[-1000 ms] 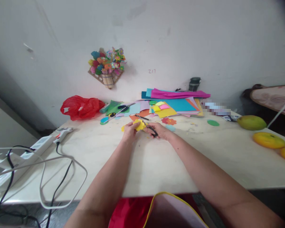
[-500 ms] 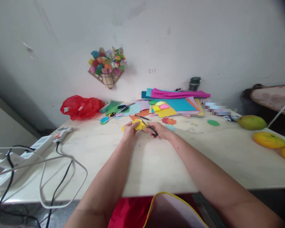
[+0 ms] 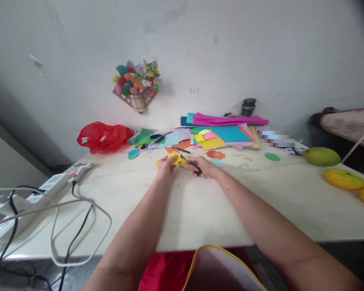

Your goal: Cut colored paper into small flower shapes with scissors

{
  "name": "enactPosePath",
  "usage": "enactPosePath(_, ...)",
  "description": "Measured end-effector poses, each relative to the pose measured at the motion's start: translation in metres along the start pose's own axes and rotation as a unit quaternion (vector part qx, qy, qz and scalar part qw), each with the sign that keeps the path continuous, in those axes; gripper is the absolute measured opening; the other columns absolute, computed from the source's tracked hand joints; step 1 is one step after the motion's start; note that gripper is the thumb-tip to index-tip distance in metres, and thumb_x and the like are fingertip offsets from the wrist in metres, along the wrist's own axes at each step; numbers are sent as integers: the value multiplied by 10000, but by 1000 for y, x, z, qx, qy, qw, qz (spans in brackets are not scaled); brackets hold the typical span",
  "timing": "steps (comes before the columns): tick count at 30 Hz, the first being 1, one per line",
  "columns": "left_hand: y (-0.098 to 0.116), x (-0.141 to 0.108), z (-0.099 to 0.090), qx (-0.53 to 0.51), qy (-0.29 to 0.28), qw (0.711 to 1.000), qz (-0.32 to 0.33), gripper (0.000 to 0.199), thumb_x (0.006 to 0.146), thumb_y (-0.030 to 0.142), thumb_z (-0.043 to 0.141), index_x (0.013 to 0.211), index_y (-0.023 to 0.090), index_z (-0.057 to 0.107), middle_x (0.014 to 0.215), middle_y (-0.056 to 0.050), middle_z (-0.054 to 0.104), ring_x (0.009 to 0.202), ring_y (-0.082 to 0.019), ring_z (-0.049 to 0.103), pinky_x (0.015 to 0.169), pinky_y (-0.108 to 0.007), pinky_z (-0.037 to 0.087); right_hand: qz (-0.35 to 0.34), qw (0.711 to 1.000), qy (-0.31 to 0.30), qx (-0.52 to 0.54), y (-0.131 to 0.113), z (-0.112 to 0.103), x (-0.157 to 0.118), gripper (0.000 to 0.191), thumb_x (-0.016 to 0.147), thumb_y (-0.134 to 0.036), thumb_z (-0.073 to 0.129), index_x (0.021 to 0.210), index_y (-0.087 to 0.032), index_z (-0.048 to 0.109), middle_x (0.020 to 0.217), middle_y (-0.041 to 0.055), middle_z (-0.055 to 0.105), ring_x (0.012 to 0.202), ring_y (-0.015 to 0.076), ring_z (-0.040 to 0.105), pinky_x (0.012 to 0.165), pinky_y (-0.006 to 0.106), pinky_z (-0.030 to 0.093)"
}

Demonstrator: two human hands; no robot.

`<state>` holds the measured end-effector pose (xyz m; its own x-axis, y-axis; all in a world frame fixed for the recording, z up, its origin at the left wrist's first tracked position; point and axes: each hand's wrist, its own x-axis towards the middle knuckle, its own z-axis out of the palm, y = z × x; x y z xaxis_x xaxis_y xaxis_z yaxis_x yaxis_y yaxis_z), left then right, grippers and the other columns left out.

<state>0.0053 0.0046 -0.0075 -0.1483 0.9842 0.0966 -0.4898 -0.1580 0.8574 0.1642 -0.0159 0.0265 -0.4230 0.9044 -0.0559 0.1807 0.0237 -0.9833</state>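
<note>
My left hand pinches a piece of yellow paper with a scalloped, flower-like edge. In my right hand is a pair of scissors with dark handles, its blades pointing up and left against the yellow paper. Whether the blades are parted is too small to tell. Just beyond the hands lie red and orange paper flowers, a light blue paper piece and a dark pen.
Behind are stacked coloured sheets, another pair of scissors and a red plastic bag. A power strip with looping cables occupies the left. Mangoes and a green paper oval lie on the right.
The yellow paper has shifted slightly left and turned a little in my left hand. My right hand with the scissors stays almost in place.
</note>
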Motion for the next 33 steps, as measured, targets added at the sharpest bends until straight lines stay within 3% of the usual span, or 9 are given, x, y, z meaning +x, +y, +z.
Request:
enactPosePath(17, 2, -1, 0, -9, 1, 1000, -1, 241, 507, 179, 791, 684, 123, 637, 732, -68, 687, 743, -197, 663, 826, -381, 513, 10, 1000, -4, 6, -4, 1, -4, 258, 630, -292, 742, 671, -154, 527, 423, -83, 409, 331, 47, 367, 281, 172, 220)
enactPosePath(25, 2, 0, -1, 2, -4, 1000, -13, 195, 555, 167, 747, 714, 101, 656, 740, -78, 686, 703, -175, 659, 763, -337, 546, 14, 999, 0, 40, 7, 0, 5, 273, 593, -292, 755, 663, -153, 531, 460, -83, 416, 364, 46, 372, 318, 170, 308)
enactPosePath(29, 4, 0, -1, 1, -8, 999, -45, 161, 601, 152, 712, 741, 95, 659, 759, -91, 690, 709, -183, 669, 706, -317, 567, 3, 999, -2, 35, 6, -1, 4, 278, 595, -294, 754, 646, -154, 520, 458, -84, 412, 358, 44, 368, 305, 166, 282)
enactPosePath(33, 4, 0, -2, -7, -2, 999, -36, 146, 598, 129, 704, 732, 88, 665, 769, -97, 695, 724, -188, 679, 708, -297, 569, 5, 999, -2, 37, 3, -1, 2, 268, 587, -270, 755, 644, -155, 520, 451, -85, 398, 356, 46, 363, 299, 169, 270)
